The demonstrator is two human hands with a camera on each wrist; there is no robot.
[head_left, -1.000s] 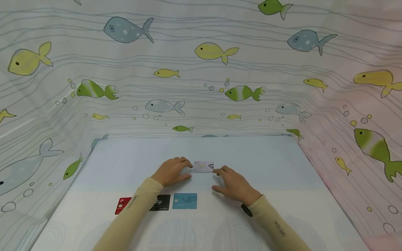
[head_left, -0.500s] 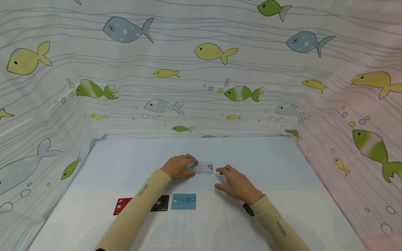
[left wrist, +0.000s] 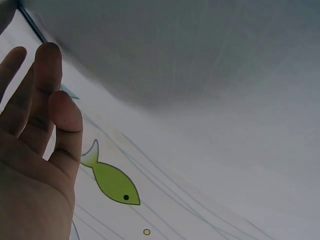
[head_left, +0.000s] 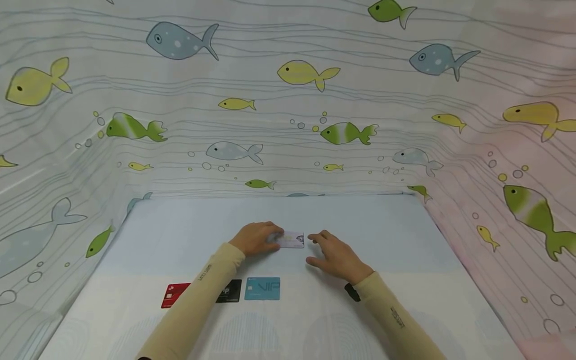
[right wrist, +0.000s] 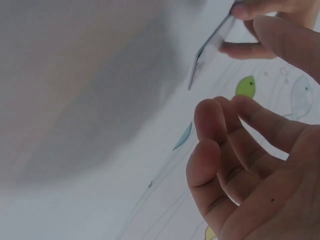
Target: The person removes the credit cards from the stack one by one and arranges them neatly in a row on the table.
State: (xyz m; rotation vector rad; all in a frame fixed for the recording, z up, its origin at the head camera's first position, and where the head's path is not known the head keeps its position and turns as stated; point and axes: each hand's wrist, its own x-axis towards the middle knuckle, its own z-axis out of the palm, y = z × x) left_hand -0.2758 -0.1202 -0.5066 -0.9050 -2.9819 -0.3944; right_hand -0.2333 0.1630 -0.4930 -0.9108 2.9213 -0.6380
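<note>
And beyond the light-blue rectangular plastic card marked VIP (head_left: pixel 262 289), a pale lilac printed rectangular card (head_left: pixel 294 240) is pinched at its left end by the bare left hand (head_left: pixel 257 238)! Beyond and right of the light-blue card, nothing is grasped by the bare right hand (head_left: pixel 337 256), its fingers loosely curved near the pale card's free end. A twist or slip could be caused by that one-ended hold. And danger left of the light-blue card: the black plastic card (head_left: pixel 232 291), then the red plastic card (head_left: pixel 173 294), are partly covered by the beige sleeve (head_left: pixel 193 305), and could be dragged askew if the forearm were swept low.
</note>
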